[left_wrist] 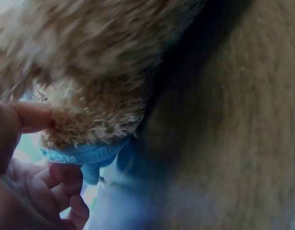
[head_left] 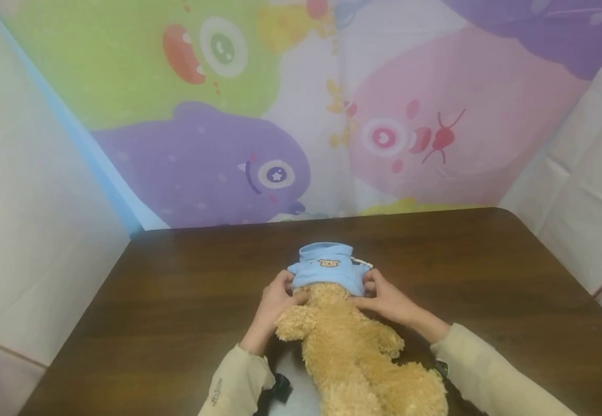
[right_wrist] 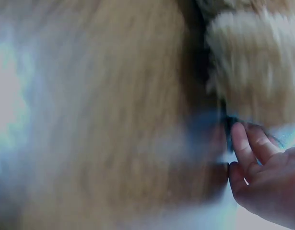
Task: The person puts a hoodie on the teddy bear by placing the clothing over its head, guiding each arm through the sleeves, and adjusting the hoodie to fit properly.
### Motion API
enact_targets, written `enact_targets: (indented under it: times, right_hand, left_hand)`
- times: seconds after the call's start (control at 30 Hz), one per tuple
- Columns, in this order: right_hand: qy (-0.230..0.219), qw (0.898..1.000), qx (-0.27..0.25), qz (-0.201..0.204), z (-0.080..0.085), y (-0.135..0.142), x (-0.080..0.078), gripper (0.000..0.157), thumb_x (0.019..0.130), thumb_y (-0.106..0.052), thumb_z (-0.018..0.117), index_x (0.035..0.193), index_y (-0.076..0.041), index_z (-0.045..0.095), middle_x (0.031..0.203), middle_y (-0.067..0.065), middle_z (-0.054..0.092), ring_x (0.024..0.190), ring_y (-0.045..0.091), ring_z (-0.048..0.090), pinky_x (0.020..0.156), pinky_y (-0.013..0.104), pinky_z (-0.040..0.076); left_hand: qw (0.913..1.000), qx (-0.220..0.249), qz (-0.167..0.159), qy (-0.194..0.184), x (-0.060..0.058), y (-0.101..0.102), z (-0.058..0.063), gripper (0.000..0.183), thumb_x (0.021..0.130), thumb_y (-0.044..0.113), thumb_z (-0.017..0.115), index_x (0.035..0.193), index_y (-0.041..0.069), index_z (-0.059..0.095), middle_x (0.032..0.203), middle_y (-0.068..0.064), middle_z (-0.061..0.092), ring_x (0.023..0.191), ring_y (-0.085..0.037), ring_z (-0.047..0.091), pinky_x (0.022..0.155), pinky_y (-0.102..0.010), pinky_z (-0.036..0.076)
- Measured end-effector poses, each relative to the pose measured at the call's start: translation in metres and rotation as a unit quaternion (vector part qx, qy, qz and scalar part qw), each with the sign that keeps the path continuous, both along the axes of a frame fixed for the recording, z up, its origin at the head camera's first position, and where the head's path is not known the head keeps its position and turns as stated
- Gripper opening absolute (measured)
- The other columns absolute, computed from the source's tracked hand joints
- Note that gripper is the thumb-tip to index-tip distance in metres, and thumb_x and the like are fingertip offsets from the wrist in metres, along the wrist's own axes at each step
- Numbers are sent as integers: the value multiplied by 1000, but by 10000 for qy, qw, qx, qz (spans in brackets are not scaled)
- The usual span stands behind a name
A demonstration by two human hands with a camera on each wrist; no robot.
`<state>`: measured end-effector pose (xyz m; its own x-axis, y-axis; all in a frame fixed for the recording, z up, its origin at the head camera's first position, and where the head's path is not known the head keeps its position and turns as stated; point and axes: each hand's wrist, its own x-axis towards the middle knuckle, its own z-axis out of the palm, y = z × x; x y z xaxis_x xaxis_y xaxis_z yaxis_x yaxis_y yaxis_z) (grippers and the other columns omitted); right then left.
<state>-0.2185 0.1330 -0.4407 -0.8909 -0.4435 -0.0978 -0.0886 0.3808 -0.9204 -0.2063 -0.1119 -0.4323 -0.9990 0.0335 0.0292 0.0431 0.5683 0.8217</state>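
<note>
A golden-brown teddy bear (head_left: 332,341) lies stretched out on the table, legs nearest me. Over its head sits a small light-blue doll sweatshirt (head_left: 327,271) with a printed animal face and a white drawstring; the head is hidden inside it. My left hand (head_left: 276,300) grips the hem at the left, thumb against the fur in the left wrist view and curled fingers under the blue edge (left_wrist: 85,154). At the opposite side my right hand (head_left: 386,297) pinches the hem between thumb and fingers. The right wrist view shows its fingers (right_wrist: 243,143) just below the fur.
The dark brown wooden table (head_left: 186,277) extends to a printed backdrop (head_left: 322,115) with cartoon creatures. White panels (head_left: 46,173) stand at the left and right. A dark wrist-camera mount (head_left: 281,388) shows by my left sleeve.
</note>
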Motion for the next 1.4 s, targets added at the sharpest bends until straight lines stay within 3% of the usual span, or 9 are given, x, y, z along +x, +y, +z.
enact_targets:
  times: [0.23,0.4,0.53,0.7,0.8,0.97,1.1,1.23,1.4]
  right_hand:
    - [-60,9992,-288,272,-6,-1,1,51,82,-27,67,110,0,33,96,15,62,84,19,59,75,31,48]
    - [210,9995,-239,67,-3,3,2,48,83,-25,65,108,-2,31,103,18,53,96,28,54,80,38,47]
    - [262,9987,-370,-223,-3,1,0,48,85,-22,63,113,-2,29,110,21,44,107,34,49,86,40,45]
    - [76,9951,-898,-412,-2,-2,1,55,86,-20,61,125,-2,27,125,25,37,116,39,43,95,43,41]
    - [140,9915,-1242,-365,-1,-1,3,58,85,-13,61,131,-3,26,133,25,32,124,41,36,97,42,39]
    - [315,9841,-1744,-145,3,0,5,65,80,5,58,135,0,23,137,27,26,126,42,31,91,30,44]
    - [441,9821,-1819,-211,4,-3,5,67,77,8,58,134,2,23,142,26,22,127,42,30,97,36,40]
    - [557,9842,-1630,-424,2,-5,6,65,76,7,58,132,2,25,141,25,26,125,40,34,99,44,36]
    - [586,9842,-1598,-494,0,-5,9,61,78,8,55,130,1,25,134,26,32,110,39,48,87,28,45]
  left_hand:
    - [9999,161,-49,24,6,2,3,18,74,15,65,81,3,55,71,-4,53,65,-15,46,60,-28,39]
    - [9989,81,85,456,5,7,-2,21,72,11,65,64,5,47,59,1,44,57,-13,41,53,-25,35]
    - [9969,122,214,743,4,9,1,14,76,12,62,67,6,53,60,0,50,59,-12,44,57,-26,37]
    - [9923,1225,-161,85,8,6,5,15,85,16,56,92,2,53,91,-10,60,83,-16,52,74,-30,42]
    - [9714,2147,-651,-775,10,2,8,34,87,24,56,110,3,39,114,-15,48,105,-23,47,89,-36,41]
    - [9466,2429,-1332,-1651,12,-2,11,79,80,36,66,133,12,13,143,-19,17,130,-29,22,105,-46,25]
    - [9417,2564,-1470,-1611,13,1,14,90,77,31,70,136,14,4,143,-21,15,129,-31,25,104,-44,28]
    - [9473,2659,-1214,-1312,14,6,13,86,74,25,74,131,12,12,135,-20,29,125,-32,32,104,-44,27]
    - [9575,2544,-929,-989,12,10,9,84,71,21,76,131,12,18,135,-18,34,126,-31,32,106,-49,22]
